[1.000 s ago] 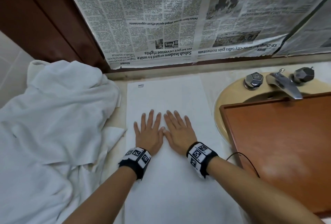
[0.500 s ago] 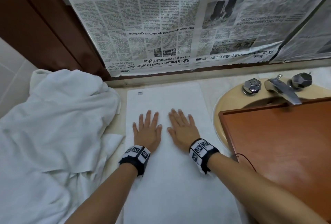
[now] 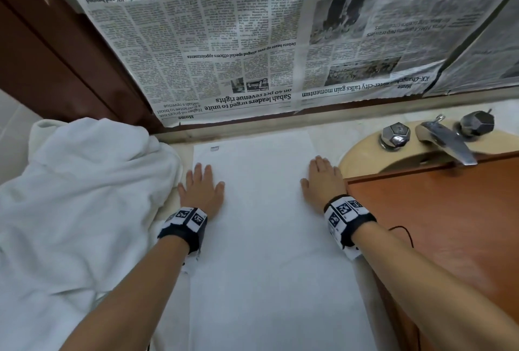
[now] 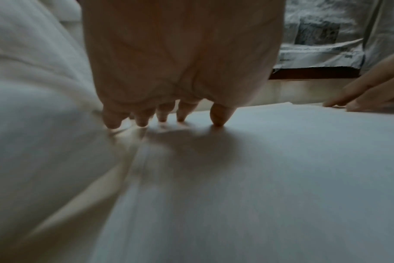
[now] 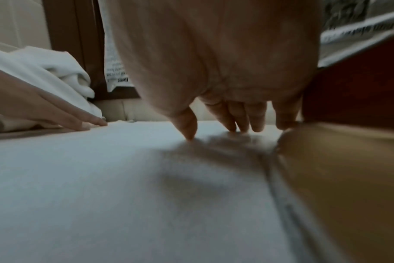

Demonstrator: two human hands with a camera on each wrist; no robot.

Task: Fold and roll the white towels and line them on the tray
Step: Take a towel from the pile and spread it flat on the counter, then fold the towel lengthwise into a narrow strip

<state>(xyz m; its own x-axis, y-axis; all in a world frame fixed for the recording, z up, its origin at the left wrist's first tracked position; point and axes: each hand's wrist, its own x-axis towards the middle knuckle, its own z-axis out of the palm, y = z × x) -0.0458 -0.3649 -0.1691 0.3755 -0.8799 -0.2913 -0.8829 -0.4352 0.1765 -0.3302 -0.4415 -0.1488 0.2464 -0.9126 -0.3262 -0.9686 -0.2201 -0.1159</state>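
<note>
A white towel lies flat as a long folded strip on the counter, running from the wall toward me. My left hand presses flat on its left edge, fingers straight. My right hand presses flat on its right edge, beside the wooden tray. In the left wrist view the left fingertips touch the towel at its edge. In the right wrist view the right fingers rest on the towel next to the tray. Both hands hold nothing.
A heap of unfolded white towels fills the counter on the left. The tray lies over a beige sink with a chrome tap and two knobs. Newspaper covers the wall behind.
Both hands have slid apart from the towel's middle to its left and right edges, staying flat on it. The head view has tilted a little.
</note>
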